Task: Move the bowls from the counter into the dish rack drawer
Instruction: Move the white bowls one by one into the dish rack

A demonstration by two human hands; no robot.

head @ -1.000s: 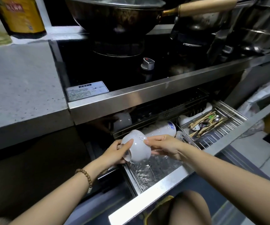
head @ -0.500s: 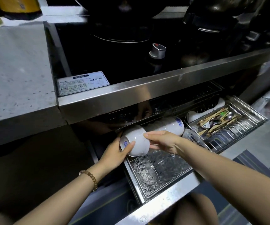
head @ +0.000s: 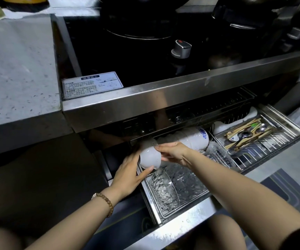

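Head cam: both hands, left hand (head: pixel 130 175) and right hand (head: pixel 175 152), grip the white bowl (head: pixel 150 156), now lower into the dish rack drawer (head: pixel 185 215) (nearly seated).

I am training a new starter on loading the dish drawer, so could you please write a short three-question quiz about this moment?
1. True or false: both hands are on the white bowl.
2. What lies in the tray at the right end of the drawer? A) chopsticks and spoons B) plates C) mugs
3. Fill in: on the wrist of the left hand is a beaded ____.

Key
1. True: the right hand grips it from the right, the left hand from below and to the left.
2. A: the chopsticks and spoons lie in the tray.
3. Bracelet.
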